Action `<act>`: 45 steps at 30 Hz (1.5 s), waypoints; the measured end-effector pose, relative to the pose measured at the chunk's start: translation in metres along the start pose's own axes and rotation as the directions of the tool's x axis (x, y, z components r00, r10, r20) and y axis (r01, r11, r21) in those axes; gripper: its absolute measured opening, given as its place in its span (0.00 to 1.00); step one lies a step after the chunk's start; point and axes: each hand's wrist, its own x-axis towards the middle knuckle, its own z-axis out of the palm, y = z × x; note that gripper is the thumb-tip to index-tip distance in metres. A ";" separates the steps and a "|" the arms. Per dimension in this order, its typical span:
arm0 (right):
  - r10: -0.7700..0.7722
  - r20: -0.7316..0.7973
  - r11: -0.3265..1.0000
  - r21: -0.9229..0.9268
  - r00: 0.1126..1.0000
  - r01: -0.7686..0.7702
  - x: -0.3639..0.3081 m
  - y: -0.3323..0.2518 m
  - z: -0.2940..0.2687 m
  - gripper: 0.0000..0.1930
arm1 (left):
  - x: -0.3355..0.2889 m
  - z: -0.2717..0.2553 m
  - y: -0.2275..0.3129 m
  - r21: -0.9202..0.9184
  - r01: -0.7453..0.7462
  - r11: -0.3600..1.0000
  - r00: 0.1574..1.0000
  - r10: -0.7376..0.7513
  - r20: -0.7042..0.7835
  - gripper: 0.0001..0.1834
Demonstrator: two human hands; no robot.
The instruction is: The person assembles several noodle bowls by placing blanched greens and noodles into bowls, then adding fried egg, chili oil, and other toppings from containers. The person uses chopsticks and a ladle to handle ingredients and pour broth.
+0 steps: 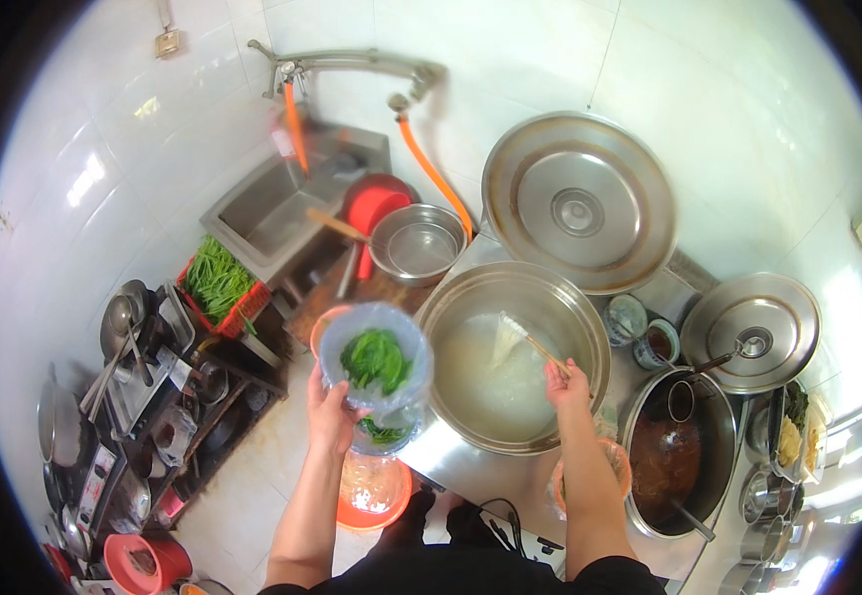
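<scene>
My left hand (330, 405) is closed on the rim of a bowl lined with clear plastic (332, 342), which holds green leaves (376, 359). Just below it, partly covered, is a second plastic-lined bowl (403, 448) with greens; whether my hand also touches it, I cannot tell. Thin wooden chopsticks (546, 354) are pinched in my right hand (567, 382) over a large steel pot (431, 382) of cloudy whitish liquid. At their far end hangs a pale white bundle that looks like noodles (506, 339), its lower part at the liquid.
Right of the pot stand two jars (657, 345) and a deep pot (724, 496) of reddish-brown broth with a ladle (681, 401). Large lids (629, 248) lean behind. A sink (228, 218), steel basin (417, 248) and crate of greens (218, 288) lie left. An orange basin (391, 506) sits below.
</scene>
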 end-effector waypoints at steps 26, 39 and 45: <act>-0.339 0.490 0.558 -0.583 0.803 0.591 -0.242 -0.057 0.175 0.18 | 0.071 0.131 -0.132 0.068 0.252 0.965 0.913 -0.260 0.313 0.40; -0.273 0.864 -0.070 -0.457 0.423 0.887 -0.226 -0.003 0.022 0.09 | 0.030 0.104 -0.068 0.065 0.095 0.993 0.920 -0.112 0.376 0.39; -0.613 0.560 0.220 -0.556 0.558 0.801 -0.206 0.055 0.038 0.14 | 0.003 0.106 -0.023 0.058 -0.034 0.998 0.908 0.007 0.418 0.39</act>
